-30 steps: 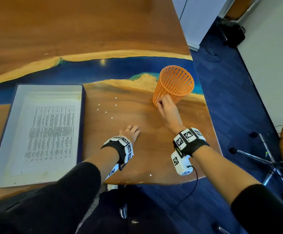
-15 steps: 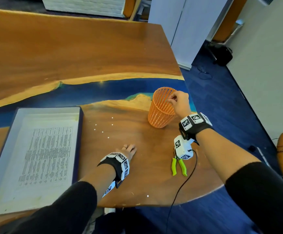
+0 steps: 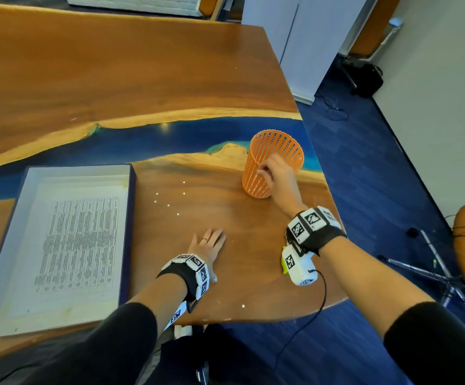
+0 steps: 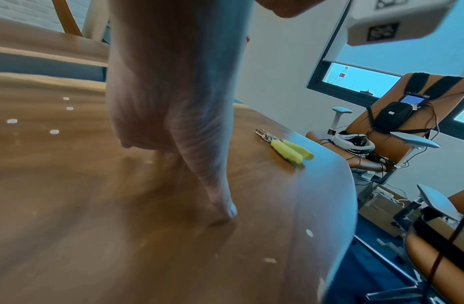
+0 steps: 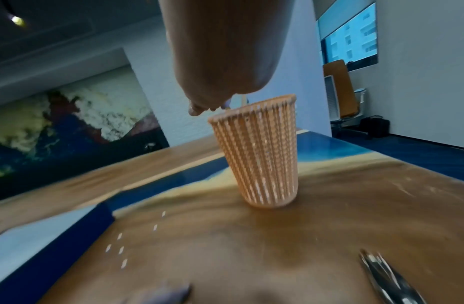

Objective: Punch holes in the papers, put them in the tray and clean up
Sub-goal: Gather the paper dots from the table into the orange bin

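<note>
My right hand (image 3: 277, 173) hangs over the near rim of the orange mesh basket (image 3: 274, 151), its fingers (image 5: 197, 109) bunched together at the tips; I cannot tell whether they pinch anything. My left hand (image 3: 207, 245) lies palm down on the wooden surface (image 3: 253, 259), fingers straight and close together. Paper dots (image 3: 170, 200) lie scattered between basket and tray (image 3: 132, 207), where the papers (image 3: 78, 240) rest.

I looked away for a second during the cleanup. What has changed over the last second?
The right hand rose from the foot of the orange basket to its rim, fingers pinched together just above it. The basket stayed upright in place. The left hand kept resting flat on the table; paper dots remain scattered there, and the tray with its papers is unchanged.
</note>
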A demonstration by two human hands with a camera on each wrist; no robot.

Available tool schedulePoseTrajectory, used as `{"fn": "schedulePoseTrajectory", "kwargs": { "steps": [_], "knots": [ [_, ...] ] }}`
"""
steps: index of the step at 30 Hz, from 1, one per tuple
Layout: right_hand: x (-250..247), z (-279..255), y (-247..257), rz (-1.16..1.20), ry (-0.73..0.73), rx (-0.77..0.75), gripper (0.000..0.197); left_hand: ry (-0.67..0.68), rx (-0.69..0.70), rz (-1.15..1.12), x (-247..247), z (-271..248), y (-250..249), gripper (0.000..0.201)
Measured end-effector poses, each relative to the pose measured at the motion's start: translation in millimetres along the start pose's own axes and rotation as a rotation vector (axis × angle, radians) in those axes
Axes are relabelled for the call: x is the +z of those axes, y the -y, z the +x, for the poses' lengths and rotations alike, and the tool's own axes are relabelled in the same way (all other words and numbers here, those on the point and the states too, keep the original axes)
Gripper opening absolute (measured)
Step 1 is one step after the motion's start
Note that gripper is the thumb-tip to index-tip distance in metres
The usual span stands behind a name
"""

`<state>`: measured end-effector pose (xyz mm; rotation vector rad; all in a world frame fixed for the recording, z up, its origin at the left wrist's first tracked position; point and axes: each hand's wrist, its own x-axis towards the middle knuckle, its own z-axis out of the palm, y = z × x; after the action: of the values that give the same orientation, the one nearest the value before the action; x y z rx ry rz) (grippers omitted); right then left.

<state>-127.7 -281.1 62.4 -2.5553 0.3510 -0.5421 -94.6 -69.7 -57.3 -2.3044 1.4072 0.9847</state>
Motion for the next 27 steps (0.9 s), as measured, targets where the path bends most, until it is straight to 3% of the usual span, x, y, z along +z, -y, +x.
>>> {"fn": "schedulePoseTrajectory", "kwargs": {
  "steps": [3,10,14,19,27],
  "knots": [
    [25.7,-43.7,1.9,-0.068,0.172,-0.068,0.012,-0.063,0.033,-0.027,13.3,-7.4,-6.8,0.123],
    [72.0,-154.3,0.2,-0.189,0.638,0.009,0.023,-0.069,0.033,-0.058,40.6,-23.7,-25.6,0.132],
    [71.9,-198.8,5.3,-0.153,0.768,-0.023,0.023,-0.085,0.016,-0.034,53.9,-31.0,-34.5,0.134],
    [69.6,-232.3,5.7,-0.13,0.846,-0.014,0.021,-0.076,-0.025,-0.041,58.3,-36.4,-45.4,0.133],
    [79.3,-252.5,6.1,-0.103,0.74,0.075,0.015,-0.023,-0.061,-0.045,61.9,-37.4,-51.1,0.135]
  ]
}}
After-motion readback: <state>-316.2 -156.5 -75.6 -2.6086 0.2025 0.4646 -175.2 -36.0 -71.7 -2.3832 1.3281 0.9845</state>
